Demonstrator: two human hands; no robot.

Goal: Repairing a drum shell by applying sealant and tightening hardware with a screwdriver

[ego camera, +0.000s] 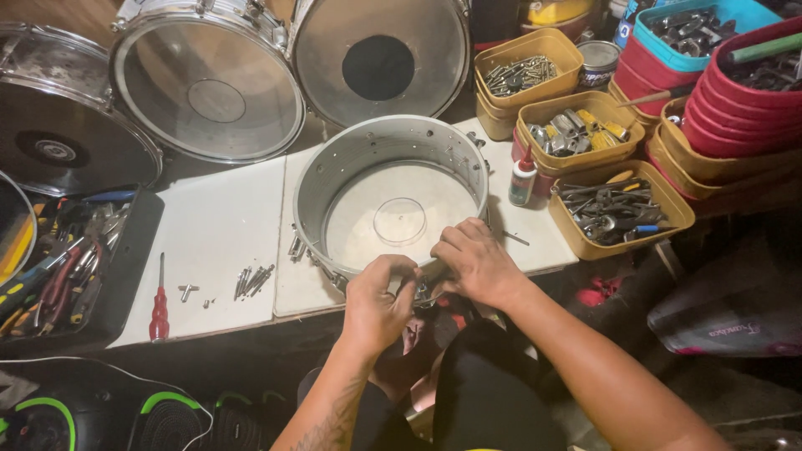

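Silver metal drum shell [390, 146], round, open side up, flat on the white board, near rim at the edge, clear head visible inside.

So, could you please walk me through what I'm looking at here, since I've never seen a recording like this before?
This is one picture from a camera worn on a person's head, looking down at their own two bare hands. There is no machine.

On a white table lies a metal drum shell, open side up, with a drumhead inside. The left hand and right hand both work at its near rim, on a small metal fitting; what exactly they pinch is hidden by the fingers.

Left of the shell lie loose screws and a red screwdriver. A glue bottle stands to its right, beside yellow tubs of metal parts. Other drums lean behind, and a tool tray sits far left.
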